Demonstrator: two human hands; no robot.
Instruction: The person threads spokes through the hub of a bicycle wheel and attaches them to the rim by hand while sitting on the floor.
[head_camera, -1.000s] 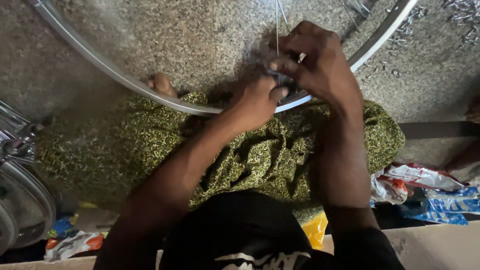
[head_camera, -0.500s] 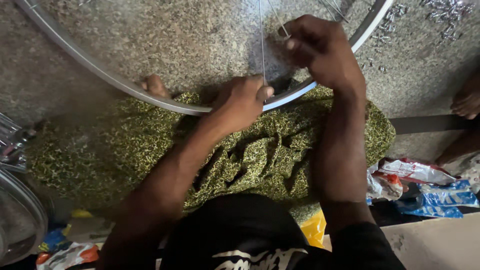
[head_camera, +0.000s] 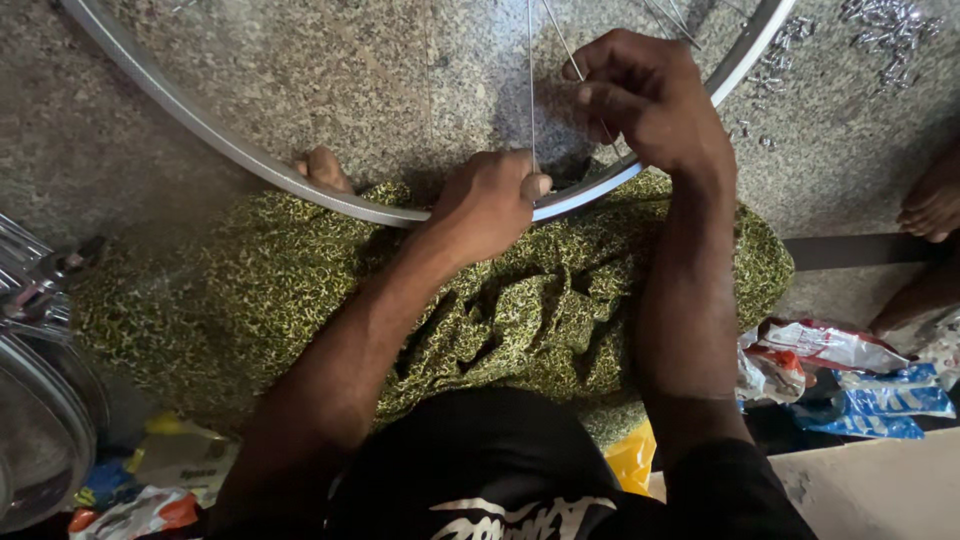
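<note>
A shiny silver metal bicycle wheel rim (head_camera: 330, 195) arcs across the upper half of the frame, over the speckled grey stone floor (head_camera: 300, 80). The left hand (head_camera: 490, 205) at centre is curled over the rim's lower edge, thumb pinching a thin steel spoke (head_camera: 531, 90). The right hand (head_camera: 650, 100), upper right, is bunched, fingertips pressed together around another spoke. Crumpled plastic packets (head_camera: 850, 375) lie at lower right; their contents cannot be told.

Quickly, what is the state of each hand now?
Left hand: closed, its grip on the wheel rim where a spoke meets it.
Right hand: closed, fingers pinched around a spoke.
</note>
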